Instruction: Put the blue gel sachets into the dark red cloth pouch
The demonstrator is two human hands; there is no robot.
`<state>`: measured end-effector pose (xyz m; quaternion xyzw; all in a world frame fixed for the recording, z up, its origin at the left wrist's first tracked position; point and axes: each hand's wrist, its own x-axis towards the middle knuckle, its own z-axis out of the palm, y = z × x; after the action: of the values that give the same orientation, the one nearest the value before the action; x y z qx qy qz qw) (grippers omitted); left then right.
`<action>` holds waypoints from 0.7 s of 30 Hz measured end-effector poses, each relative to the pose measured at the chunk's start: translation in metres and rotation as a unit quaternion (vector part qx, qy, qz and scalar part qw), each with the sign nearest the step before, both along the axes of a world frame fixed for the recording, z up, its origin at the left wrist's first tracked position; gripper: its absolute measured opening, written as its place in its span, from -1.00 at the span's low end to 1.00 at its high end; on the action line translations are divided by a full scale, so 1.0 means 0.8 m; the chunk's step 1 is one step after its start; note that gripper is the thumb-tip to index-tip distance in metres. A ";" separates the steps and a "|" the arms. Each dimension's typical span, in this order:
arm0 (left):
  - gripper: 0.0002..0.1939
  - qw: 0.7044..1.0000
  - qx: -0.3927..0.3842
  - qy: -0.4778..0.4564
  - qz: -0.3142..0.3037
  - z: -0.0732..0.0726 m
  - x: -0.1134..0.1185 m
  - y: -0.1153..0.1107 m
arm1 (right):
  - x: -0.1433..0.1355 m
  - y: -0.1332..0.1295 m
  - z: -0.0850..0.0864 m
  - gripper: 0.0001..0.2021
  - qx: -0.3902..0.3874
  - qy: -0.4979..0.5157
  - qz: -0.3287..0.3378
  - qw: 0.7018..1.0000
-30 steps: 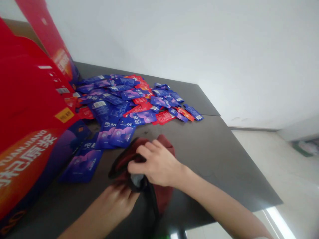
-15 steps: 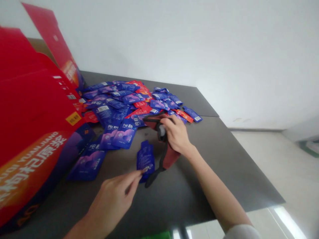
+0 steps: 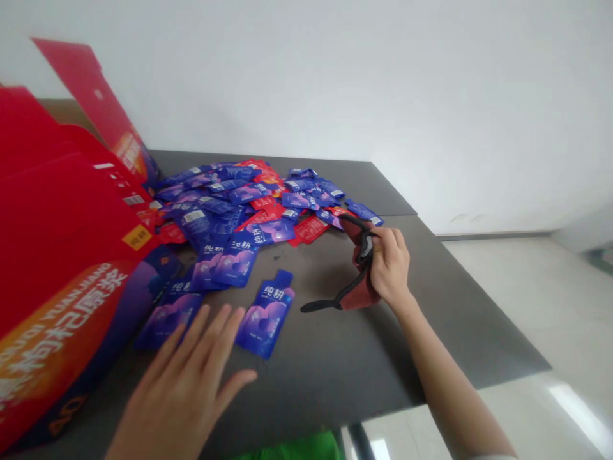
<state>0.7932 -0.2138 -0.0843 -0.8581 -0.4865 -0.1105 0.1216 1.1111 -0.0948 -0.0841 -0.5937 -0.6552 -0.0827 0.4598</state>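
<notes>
Here we hover our left hand flat and spread, fingers splayed, gripping nothing, just above the dark counter. The nearest thing to it is 1 blue pouch lying on its own, just ahead and slightly right of our fingertips, apart from them. Its long axis runs diagonally, spout end pointing away and to the right, bottom edge towards us. That puts the left hand far nearer to it than the right.

Over on the right, our right hand is clenched around a dark red cloth bag with black trim, lifted off the counter at an angle; a black strap trails out towards the lone pouch.

Beyond both hands lies the heap of blue and red pouches, spread across the far side of the counter. A big red box fills the left edge, and it is cut off by the frame. The bag's opening is turned away, so we can't tell what is inside, and our palm hides part of it.
</notes>
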 end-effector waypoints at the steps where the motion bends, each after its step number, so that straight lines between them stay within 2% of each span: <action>1: -0.22 1.000 -0.001 0.023 -0.008 0.002 0.017 0.009 | -0.001 0.000 -0.001 -0.75 0.001 -0.002 -0.001 1.000; 3: -0.25 0.996 -0.050 0.067 -0.018 0.005 0.048 0.028 | -0.002 -0.002 -0.002 -0.75 0.000 -0.002 -0.005 1.000; 5: -0.39 0.990 -0.101 0.101 0.013 0.005 0.067 0.041 | 0.000 -0.004 -0.005 -0.74 -0.008 0.000 -0.007 1.000; 8: -0.61 0.983 -0.097 0.144 0.055 0.001 0.071 0.041 | 0.001 -0.004 -0.012 -0.74 -0.023 -0.007 -0.005 1.000; 11: -0.64 0.987 -0.041 0.157 0.017 0.000 0.054 0.029 | 0.001 -0.004 -0.015 -0.73 -0.019 -0.013 -0.005 1.000; 13: -0.63 0.989 -0.007 0.145 0.000 0.005 0.034 0.025 | 0.001 -0.005 -0.015 -0.74 -0.005 -0.020 -0.008 1.000; 16: -0.63 0.995 0.004 0.091 0.030 0.023 -0.001 0.032 | 0.002 -0.008 -0.011 -0.76 0.037 -0.030 -0.016 0.999; 21: -0.63 0.995 -0.052 0.015 0.080 0.057 -0.051 0.062 | 0.009 -0.012 -0.002 -0.79 0.107 -0.017 -0.037 0.993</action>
<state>0.7523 -0.1639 -0.0383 -0.8231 -0.5570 -0.0621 0.0920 1.1180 -0.1044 -0.0853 -0.5636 -0.6280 -0.1795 0.5057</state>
